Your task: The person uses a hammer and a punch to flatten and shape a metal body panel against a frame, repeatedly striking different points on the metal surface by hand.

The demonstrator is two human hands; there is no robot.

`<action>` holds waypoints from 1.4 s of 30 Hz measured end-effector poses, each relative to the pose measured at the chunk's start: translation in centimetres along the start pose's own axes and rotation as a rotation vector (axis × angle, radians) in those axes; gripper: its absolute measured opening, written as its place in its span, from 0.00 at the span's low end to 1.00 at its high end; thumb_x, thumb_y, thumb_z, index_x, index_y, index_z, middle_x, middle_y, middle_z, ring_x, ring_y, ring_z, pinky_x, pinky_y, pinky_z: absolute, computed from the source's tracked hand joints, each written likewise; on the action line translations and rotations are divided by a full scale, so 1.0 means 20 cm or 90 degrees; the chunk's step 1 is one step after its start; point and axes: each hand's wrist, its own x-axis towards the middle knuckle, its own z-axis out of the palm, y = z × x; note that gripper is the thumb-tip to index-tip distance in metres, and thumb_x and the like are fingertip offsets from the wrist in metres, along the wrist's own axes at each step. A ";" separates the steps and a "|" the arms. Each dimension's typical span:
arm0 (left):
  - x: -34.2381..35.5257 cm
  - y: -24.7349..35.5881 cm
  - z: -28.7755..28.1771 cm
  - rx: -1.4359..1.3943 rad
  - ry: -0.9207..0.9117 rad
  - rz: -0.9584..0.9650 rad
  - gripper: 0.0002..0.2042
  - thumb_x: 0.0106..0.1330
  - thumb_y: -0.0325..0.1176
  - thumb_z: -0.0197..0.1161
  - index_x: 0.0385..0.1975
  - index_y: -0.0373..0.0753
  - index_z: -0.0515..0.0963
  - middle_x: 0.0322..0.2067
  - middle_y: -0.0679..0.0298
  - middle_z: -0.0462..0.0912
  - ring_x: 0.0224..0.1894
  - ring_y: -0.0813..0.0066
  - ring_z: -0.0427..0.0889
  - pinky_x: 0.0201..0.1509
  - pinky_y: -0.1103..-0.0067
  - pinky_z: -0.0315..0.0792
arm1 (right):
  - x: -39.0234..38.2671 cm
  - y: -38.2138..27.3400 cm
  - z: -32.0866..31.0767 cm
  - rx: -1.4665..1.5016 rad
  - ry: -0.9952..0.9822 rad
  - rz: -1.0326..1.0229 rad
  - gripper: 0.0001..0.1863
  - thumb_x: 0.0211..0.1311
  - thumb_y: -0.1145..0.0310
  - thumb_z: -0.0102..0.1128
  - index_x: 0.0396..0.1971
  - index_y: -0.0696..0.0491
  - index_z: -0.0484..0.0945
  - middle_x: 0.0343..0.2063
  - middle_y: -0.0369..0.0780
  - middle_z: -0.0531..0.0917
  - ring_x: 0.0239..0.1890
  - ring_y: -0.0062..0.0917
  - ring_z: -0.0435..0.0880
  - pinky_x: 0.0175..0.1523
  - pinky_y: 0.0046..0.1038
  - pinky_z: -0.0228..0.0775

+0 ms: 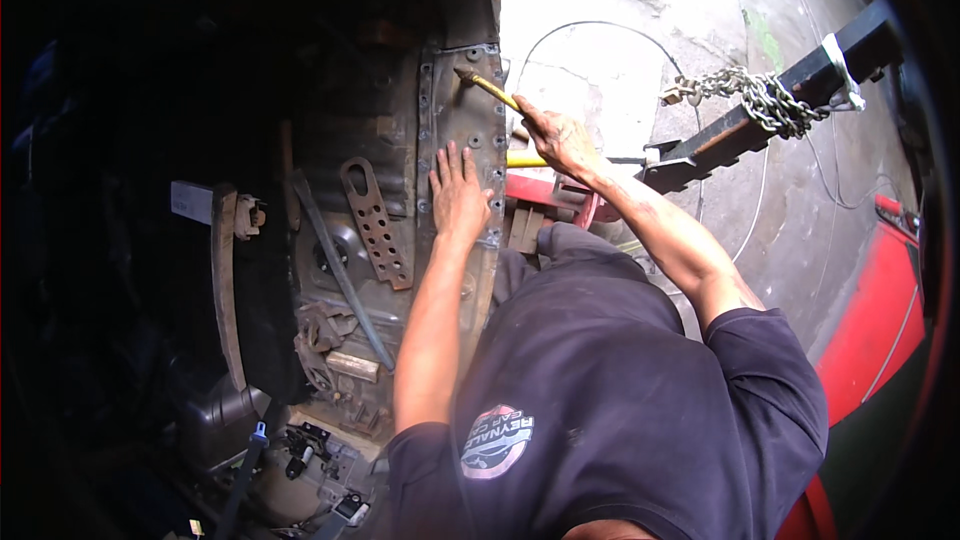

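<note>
A worn metal sill panel (462,118), with round holes along its edges, lies in front of me as part of a stripped vehicle floor. My left hand (460,198) rests flat on it, fingers spread. My right hand (563,148) is wrapped around the yellow handle of a hammer (493,90). Its dark head is over the panel's far part, beyond my left fingertips; I cannot tell whether it touches the metal. A flat steel bar with several round holes (378,230) lies on the floor pan left of my left hand. Beside that bar is a long grey strip (343,272).
On the right, a dark steel beam (715,140) reaches in, with a chain (775,105) wrapped around it. Below the hammer, a yellow bar (528,158) crosses near red equipment (530,188). Cables trail over the concrete floor (600,70). A red panel (870,315) stands at far right.
</note>
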 end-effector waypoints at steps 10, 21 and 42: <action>0.01 0.01 0.01 -0.001 -0.005 0.002 0.41 0.63 0.40 0.67 0.72 0.31 0.54 0.75 0.45 0.45 0.77 0.47 0.45 0.77 0.54 0.47 | 0.00 0.09 0.05 -0.086 0.036 -0.056 0.35 0.64 0.74 0.51 0.72 0.43 0.60 0.26 0.49 0.81 0.27 0.44 0.83 0.33 0.43 0.75; 0.01 0.00 0.02 -0.023 -0.008 -0.018 0.43 0.62 0.40 0.68 0.73 0.31 0.53 0.75 0.46 0.45 0.77 0.48 0.45 0.77 0.54 0.46 | 0.00 0.08 0.08 0.057 0.002 -0.006 0.24 0.69 0.68 0.50 0.64 0.52 0.67 0.28 0.51 0.82 0.31 0.47 0.83 0.39 0.46 0.74; -0.42 0.06 0.26 -0.303 0.276 -0.298 0.35 0.60 0.33 0.69 0.67 0.33 0.63 0.70 0.35 0.52 0.72 0.34 0.52 0.75 0.54 0.52 | -0.03 -0.13 0.45 0.295 0.211 0.225 0.21 0.58 0.67 0.66 0.45 0.61 0.68 0.31 0.53 0.81 0.35 0.44 0.83 0.43 0.43 0.73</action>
